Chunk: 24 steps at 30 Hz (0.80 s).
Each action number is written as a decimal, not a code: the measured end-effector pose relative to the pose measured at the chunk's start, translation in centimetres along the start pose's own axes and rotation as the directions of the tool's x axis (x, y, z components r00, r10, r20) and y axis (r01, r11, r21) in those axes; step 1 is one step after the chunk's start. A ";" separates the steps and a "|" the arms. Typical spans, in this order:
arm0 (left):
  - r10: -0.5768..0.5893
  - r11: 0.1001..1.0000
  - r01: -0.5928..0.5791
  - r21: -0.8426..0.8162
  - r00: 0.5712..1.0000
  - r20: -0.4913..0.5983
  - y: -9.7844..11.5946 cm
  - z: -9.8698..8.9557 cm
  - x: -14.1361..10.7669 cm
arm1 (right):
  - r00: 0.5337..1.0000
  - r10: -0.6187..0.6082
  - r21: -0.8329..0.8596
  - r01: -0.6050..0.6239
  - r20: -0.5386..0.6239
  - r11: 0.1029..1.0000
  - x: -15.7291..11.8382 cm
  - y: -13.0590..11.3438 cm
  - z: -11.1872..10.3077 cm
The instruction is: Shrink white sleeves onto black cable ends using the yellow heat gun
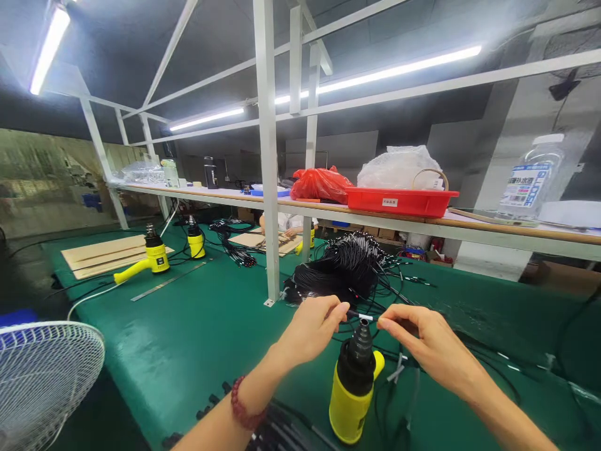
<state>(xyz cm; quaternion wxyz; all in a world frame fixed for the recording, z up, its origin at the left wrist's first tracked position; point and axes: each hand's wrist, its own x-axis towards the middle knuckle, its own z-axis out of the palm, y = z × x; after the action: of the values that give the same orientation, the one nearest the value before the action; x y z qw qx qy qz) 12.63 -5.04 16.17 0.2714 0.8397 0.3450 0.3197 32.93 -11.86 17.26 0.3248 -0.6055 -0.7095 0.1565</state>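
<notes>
A thin black cable with a white sleeve (365, 317) is stretched between my two hands, just above the nozzle of an upright yellow heat gun (351, 401). My left hand (313, 327), with a dark red bead bracelet (244, 407) on its wrist, pinches the cable left of the sleeve. On the other side my right hand (417, 335) pinches it between thumb and forefinger. Behind the hands lies a large bundle of black cables (335, 272). More black cables (282, 429) lie under my left forearm.
Two more yellow heat guns (157, 254) stand on the green table (188, 338) at the left, near cardboard sheets (101, 257) and a metal ruler (166, 282). A white post (267, 156) carries a shelf with a red tray (399, 202). A fan (51, 376) stands front left. A co-worker's hands (286, 235) show beyond.
</notes>
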 end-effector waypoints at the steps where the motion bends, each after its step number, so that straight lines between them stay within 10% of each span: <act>1: 0.001 1.000 -0.001 0.007 1.000 0.004 0.0 0.0 0.0 | 1.000 -0.004 0.007 0.004 -0.001 1.000 0.0 0.0 0.0; 24: -0.054 0.942 0.041 -0.333 0.998 -0.032 -0.1 0.6 0.2 | 1.000 -0.008 0.022 0.008 0.001 1.000 0.2 0.4 0.1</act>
<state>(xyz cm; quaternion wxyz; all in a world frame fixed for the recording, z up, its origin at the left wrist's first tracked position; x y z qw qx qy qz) 13.13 -4.96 15.85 0.4095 0.7667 0.3119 0.3838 33.16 -11.57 16.97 0.3319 -0.5990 -0.7102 0.1634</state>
